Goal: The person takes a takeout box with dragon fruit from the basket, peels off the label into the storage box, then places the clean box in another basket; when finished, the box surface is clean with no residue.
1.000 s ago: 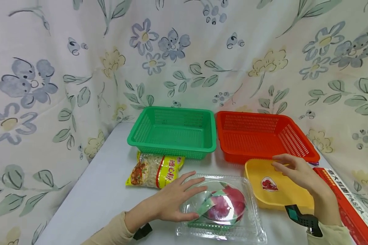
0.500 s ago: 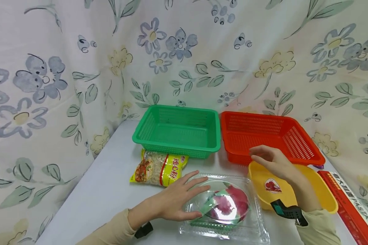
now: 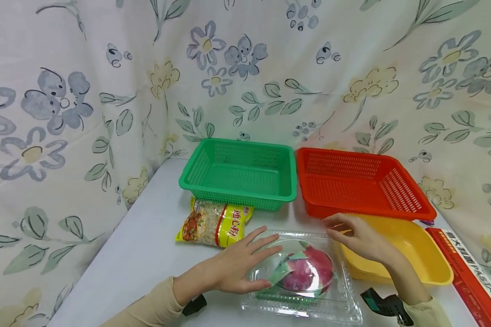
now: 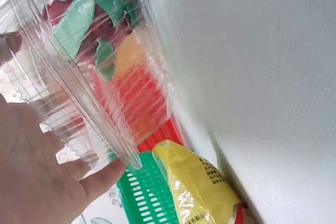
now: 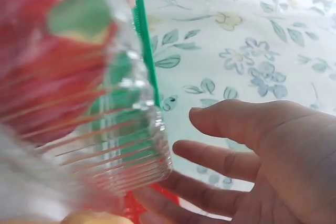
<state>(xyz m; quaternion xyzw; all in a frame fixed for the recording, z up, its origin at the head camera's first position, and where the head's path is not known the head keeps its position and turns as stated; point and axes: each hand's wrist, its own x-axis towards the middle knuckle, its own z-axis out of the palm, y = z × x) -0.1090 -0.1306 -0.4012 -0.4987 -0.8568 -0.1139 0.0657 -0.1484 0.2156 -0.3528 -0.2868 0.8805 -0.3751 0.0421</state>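
A clear plastic clamshell box (image 3: 343,297) with a dragon fruit (image 3: 307,272) inside lies at the front middle. My left hand (image 3: 241,263) spreads its fingers along the box's left side; in the left wrist view a fingertip (image 4: 107,177) meets the ribbed rim. Over the near-left part of the yellow basin (image 3: 429,259) hovers my right hand (image 3: 364,236), fingers loosely bent. In the right wrist view its thumb and fingers (image 5: 215,158) point toward the box's ribbed corner, with nothing held between them.
Behind stand a green basket (image 3: 237,179) and a red basket (image 3: 352,186). A yellow bag of pasta (image 3: 217,222) lies before the green one. On the far right is a long red pasta box (image 3: 466,268). A floral curtain (image 3: 245,81) hangs at the back.
My right hand has moved left across the yellow basin toward the clamshell box, and now covers the basin's round label. The left hand stays at the box's left side. The view has shifted slightly.
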